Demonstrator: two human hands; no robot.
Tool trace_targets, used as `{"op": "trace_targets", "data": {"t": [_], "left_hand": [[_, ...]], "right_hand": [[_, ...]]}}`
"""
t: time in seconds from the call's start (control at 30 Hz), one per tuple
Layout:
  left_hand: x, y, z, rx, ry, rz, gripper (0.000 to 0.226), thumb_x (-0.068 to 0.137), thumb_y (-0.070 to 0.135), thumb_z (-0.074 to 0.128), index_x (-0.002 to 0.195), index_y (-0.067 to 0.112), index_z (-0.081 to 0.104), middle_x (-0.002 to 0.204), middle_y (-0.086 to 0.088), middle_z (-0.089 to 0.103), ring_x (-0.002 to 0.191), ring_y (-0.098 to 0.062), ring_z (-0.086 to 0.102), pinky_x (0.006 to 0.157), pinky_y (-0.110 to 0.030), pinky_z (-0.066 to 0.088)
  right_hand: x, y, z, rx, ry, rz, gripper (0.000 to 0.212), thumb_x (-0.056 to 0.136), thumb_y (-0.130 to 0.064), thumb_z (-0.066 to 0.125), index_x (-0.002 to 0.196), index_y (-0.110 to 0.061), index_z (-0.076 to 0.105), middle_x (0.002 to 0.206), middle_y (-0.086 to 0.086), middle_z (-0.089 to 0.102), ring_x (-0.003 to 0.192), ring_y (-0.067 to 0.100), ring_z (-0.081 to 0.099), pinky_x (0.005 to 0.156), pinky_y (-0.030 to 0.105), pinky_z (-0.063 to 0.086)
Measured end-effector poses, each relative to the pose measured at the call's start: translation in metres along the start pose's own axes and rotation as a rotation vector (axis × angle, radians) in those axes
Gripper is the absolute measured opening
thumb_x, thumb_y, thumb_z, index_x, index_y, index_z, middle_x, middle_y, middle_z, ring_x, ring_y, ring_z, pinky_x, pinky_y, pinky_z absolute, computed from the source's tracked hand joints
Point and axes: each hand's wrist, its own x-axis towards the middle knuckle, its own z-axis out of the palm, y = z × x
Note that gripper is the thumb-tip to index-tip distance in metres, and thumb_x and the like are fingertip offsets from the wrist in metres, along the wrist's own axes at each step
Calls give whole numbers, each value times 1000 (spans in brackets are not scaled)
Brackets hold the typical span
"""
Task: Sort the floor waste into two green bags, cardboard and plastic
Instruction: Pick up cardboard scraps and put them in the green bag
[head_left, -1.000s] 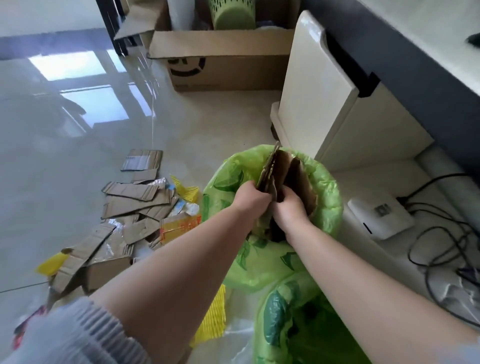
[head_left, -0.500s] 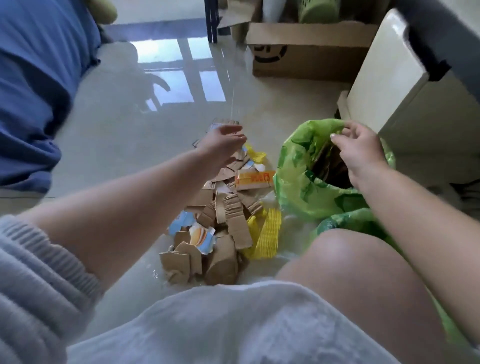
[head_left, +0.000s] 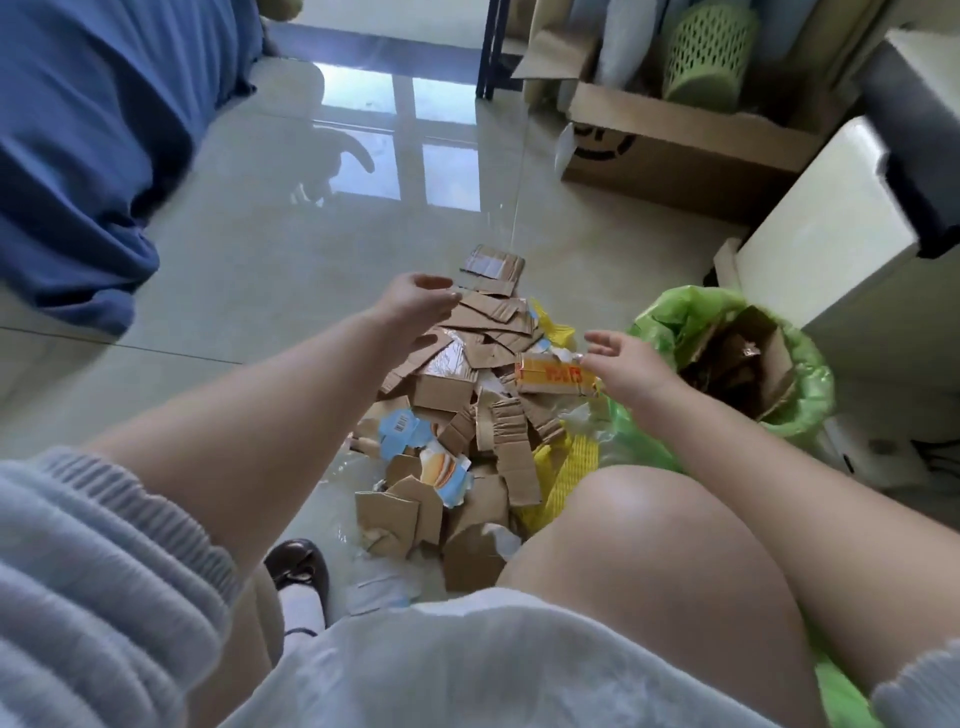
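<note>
A heap of torn cardboard pieces (head_left: 488, 353) mixed with plastic wrappers lies on the tiled floor ahead of my knee. My left hand (head_left: 415, 306) hovers over the heap's far left side, fingers loosely spread, holding nothing. My right hand (head_left: 623, 364) reaches over the heap's right edge, fingers relaxed, just above an orange-yellow wrapper (head_left: 556, 376). To the right stands a green bag (head_left: 670, 317), open at the top, with brown cardboard (head_left: 743, 358) inside it. A second green bag (head_left: 841, 691) shows only as a sliver at the lower right.
Yellow foam netting (head_left: 566, 467) lies beside my knee. A big cardboard box (head_left: 675, 161) with a green basket (head_left: 706, 52) stands at the back right. A pale cabinet (head_left: 831, 228) rises behind the bag. Blue fabric (head_left: 88, 145) hangs at left. My black shoe (head_left: 296, 566) rests below.
Both hands have left the bag's cardboard. My left hand swung out over the heap, and my right hand came off the bag's rim toward the orange wrapper.
</note>
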Motion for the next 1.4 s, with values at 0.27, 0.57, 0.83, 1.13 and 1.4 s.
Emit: {"op": "trace_targets", "data": {"t": [0.27, 0.57, 0.83, 1.13, 1.4], "left_hand": [[83, -61, -16, 139, 91, -170, 38, 91, 19, 58, 128, 15, 52, 116, -5, 58, 108, -18, 54, 87, -34, 43], [152, -106, -19, 431, 114, -169, 37, 89, 14, 59, 126, 10, 54, 125, -10, 59, 94, -17, 55, 69, -22, 45], [189, -135, -20, 927, 73, -163, 44, 82, 21, 61, 124, 12, 51, 125, -16, 57, 113, -34, 54, 94, -38, 47], [190, -142, -22, 830, 217, -164, 59, 78, 32, 68, 131, 24, 43, 122, -5, 60, 114, -29, 55, 98, -41, 40], [179, -118, -23, 264, 145, -195, 16, 89, 28, 59, 93, 13, 59, 102, -19, 66, 91, -32, 65, 88, -50, 53]], "right_hand": [[56, 74, 69, -115, -148, 220, 53, 88, -21, 63, 137, -14, 44, 138, 8, 50, 123, 25, 50, 95, 32, 42], [111, 123, 111, -221, -143, 369, 56, 82, -27, 69, 131, -12, 48, 129, 10, 56, 116, 26, 55, 97, 38, 46], [120, 132, 133, -400, 43, 399, 65, 72, -33, 78, 120, -15, 39, 125, 12, 53, 112, 30, 54, 81, 33, 43], [121, 122, 115, -52, -94, 405, 37, 79, -25, 73, 112, -14, 62, 108, 4, 68, 95, 20, 62, 81, 31, 50], [133, 78, 66, 85, -21, 262, 15, 85, -15, 62, 98, -22, 59, 87, 7, 67, 70, 22, 64, 60, 31, 54]]}}
